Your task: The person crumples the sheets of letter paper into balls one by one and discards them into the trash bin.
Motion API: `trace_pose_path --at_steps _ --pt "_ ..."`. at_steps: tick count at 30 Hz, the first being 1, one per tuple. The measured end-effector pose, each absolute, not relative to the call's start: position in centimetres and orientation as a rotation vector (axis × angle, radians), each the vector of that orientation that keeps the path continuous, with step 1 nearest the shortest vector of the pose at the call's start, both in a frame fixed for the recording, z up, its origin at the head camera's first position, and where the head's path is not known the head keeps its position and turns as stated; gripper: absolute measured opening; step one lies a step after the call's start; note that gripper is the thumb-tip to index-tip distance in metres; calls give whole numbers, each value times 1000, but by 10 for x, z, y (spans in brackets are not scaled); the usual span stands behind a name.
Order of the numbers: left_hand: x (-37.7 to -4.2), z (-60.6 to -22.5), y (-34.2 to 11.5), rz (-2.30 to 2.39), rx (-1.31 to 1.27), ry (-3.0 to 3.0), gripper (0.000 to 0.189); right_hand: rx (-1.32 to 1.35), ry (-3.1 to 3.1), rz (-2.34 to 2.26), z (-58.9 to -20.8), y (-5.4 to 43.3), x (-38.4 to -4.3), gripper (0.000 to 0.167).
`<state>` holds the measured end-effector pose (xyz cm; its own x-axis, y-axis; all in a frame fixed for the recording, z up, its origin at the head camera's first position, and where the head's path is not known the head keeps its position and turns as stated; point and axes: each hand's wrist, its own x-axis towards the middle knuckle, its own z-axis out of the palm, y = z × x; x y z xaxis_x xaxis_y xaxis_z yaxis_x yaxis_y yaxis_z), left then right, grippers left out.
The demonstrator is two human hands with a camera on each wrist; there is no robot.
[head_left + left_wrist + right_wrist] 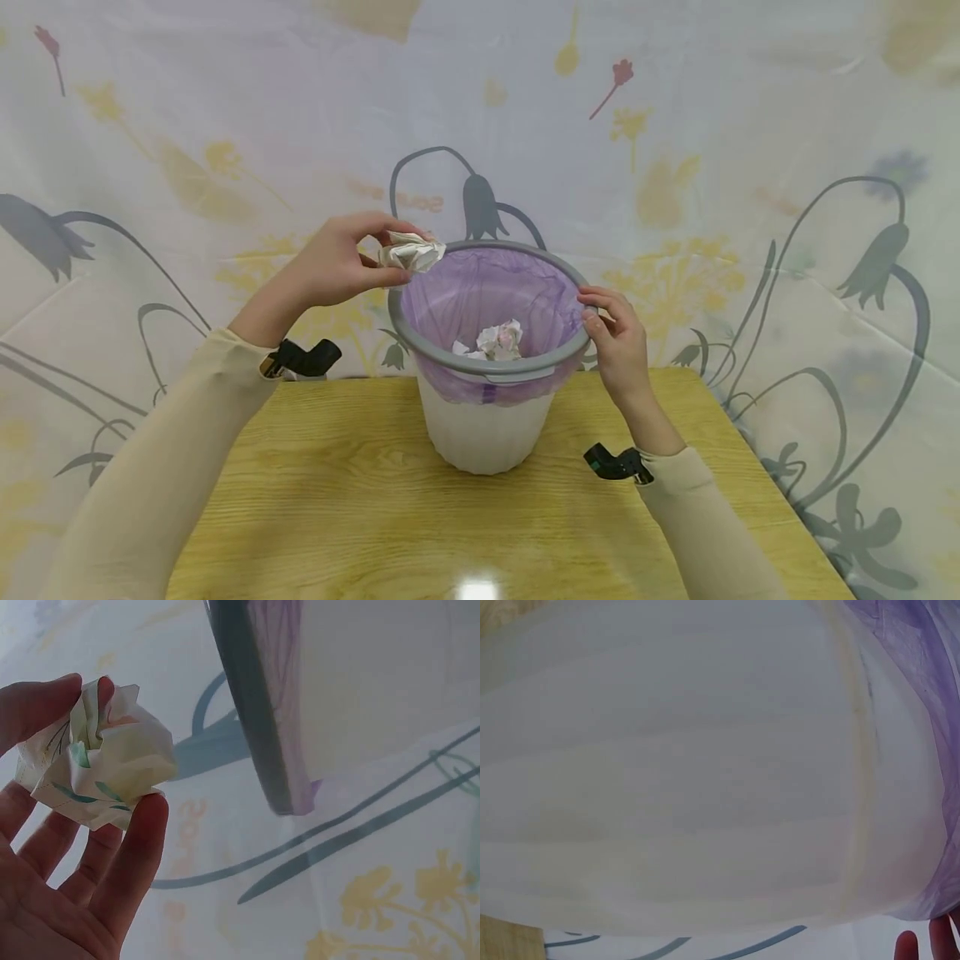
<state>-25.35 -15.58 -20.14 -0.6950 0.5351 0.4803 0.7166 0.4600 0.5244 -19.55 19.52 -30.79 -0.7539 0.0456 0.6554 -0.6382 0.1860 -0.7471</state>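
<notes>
A white trash can (483, 429) with a grey rim (420, 333) and a purple bag (487, 283) lining it stands on the table. My left hand (348, 260) pinches a crumpled paper ball (412, 252) just over the rim's left side. In the left wrist view that paper ball (112, 757) shows green printed marks between thumb and fingers. My right hand (618, 337) grips the rim on the right, thumb and fingers over the bag's edge. Inside the can lie crumpled papers (500, 340). The right wrist view shows mostly the can's side (705, 772) and a few fingertips (906, 946).
The wooden table (337, 483) extends in front of the can and to both sides. Behind it hangs a pale cloth (735, 108) printed with flowers. A small black camera (307, 358) sits on each wrist.
</notes>
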Motion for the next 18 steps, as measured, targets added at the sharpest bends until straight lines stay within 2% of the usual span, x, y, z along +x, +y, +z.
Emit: trace_pose_path --at_steps 11,18 --pt "-275 -180 -131 -849 -1065 -2806 49 575 -1888 1614 -310 194 -196 28" --pt "-288 -173 -117 -889 -1177 -2825 54 581 -1877 1611 -311 192 -197 28"
